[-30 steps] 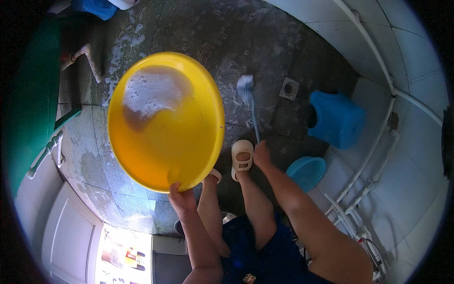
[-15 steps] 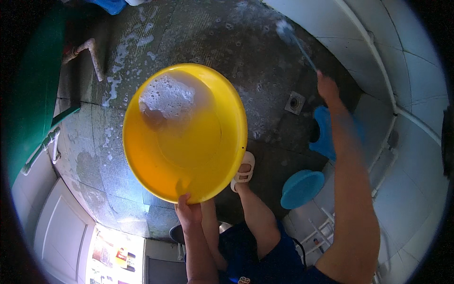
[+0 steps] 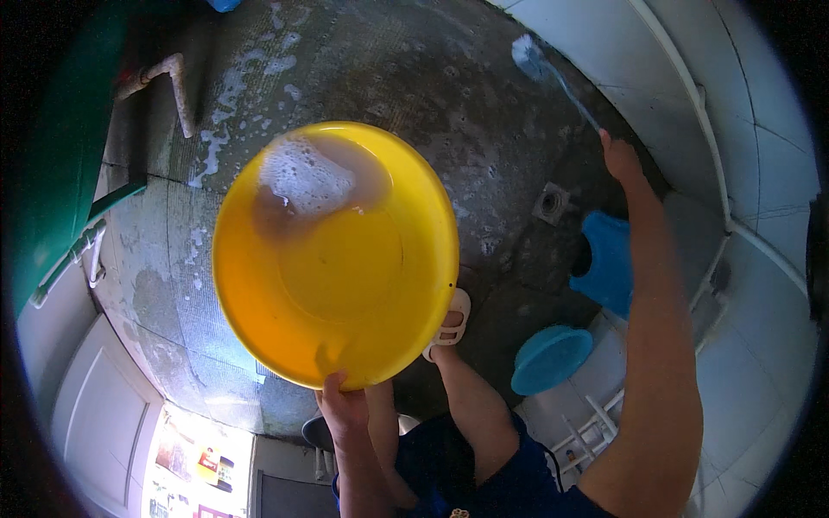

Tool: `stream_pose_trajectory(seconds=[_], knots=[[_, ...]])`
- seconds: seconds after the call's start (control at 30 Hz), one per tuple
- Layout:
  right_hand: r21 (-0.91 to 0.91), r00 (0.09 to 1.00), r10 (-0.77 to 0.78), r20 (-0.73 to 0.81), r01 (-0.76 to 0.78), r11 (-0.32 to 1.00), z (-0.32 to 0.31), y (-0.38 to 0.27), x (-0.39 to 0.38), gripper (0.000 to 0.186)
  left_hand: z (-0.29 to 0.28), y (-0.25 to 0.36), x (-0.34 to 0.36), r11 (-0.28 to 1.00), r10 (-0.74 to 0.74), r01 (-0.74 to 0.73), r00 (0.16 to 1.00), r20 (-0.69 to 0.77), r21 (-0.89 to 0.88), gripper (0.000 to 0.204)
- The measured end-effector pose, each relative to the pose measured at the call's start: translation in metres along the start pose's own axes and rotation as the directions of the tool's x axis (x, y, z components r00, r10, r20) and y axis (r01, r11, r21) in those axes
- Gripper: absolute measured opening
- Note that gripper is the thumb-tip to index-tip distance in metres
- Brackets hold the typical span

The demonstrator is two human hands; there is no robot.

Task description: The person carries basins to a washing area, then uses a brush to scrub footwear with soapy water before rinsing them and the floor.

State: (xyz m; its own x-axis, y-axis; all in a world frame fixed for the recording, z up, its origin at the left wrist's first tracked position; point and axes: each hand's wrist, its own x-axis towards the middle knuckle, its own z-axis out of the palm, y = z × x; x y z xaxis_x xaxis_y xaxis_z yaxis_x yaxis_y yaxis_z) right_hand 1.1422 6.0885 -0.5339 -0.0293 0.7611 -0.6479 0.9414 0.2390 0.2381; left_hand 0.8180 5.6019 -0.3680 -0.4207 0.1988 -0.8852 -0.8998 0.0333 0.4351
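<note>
My left hand grips the near rim of a big round yellow basin, thumb over the edge. The basin tips away from me, and murky water topped with white suds pools at its far left side. Stretched out to the far right, my right hand is closed round the handle of a long-handled brush. Its white bristle head is at the wet floor, close to the base of the tiled wall.
Streaks of foam lie on the dark tiled floor. A square floor drain, a blue plastic stool and a turquoise basin are on the right. A bent pipe sticks out at the left, beside a green panel.
The brush and my right hand have shifted slightly right within the view, and the scene has shifted a little with the camera. My left hand keeps its hold on the tilted basin.
</note>
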Motion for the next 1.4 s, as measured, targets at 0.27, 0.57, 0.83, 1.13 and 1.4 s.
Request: stream_pose_trajectory(seconds=[0.27,0.57,0.83,1.13,1.4], knots=[[0.112,0.899,-0.163,-0.407,0.226,0.968,-0.095,-0.218,0.046,0.062,0.018,0.005,0.006,0.998,-0.060,0.060,0.997,-0.049,-0.007,0.048],[-0.124,0.918,0.372,0.138,-0.357,0.926,0.025,0.049,-0.035,0.050,0.004,-0.005,0.005,0.996,-0.080,0.080,0.997,0.016,0.025,0.053],[0.090,0.968,0.071,-0.241,-0.051,0.995,-0.067,-0.116,0.014,0.067,0.030,-0.006,0.002,0.996,-0.061,0.060,0.998,0.015,0.070,0.044],[0.265,0.947,0.311,0.082,-0.321,0.909,0.034,0.046,-0.061,0.066,0.053,-0.001,0.000,0.984,-0.027,0.017,0.998,0.053,0.176,0.047],[0.600,0.938,-0.008,0.348,-0.216,0.770,0.078,-0.086,-0.103,0.060,0.088,0.010,-0.019,0.970,-0.051,0.024,0.993,0.109,0.240,0.051]])
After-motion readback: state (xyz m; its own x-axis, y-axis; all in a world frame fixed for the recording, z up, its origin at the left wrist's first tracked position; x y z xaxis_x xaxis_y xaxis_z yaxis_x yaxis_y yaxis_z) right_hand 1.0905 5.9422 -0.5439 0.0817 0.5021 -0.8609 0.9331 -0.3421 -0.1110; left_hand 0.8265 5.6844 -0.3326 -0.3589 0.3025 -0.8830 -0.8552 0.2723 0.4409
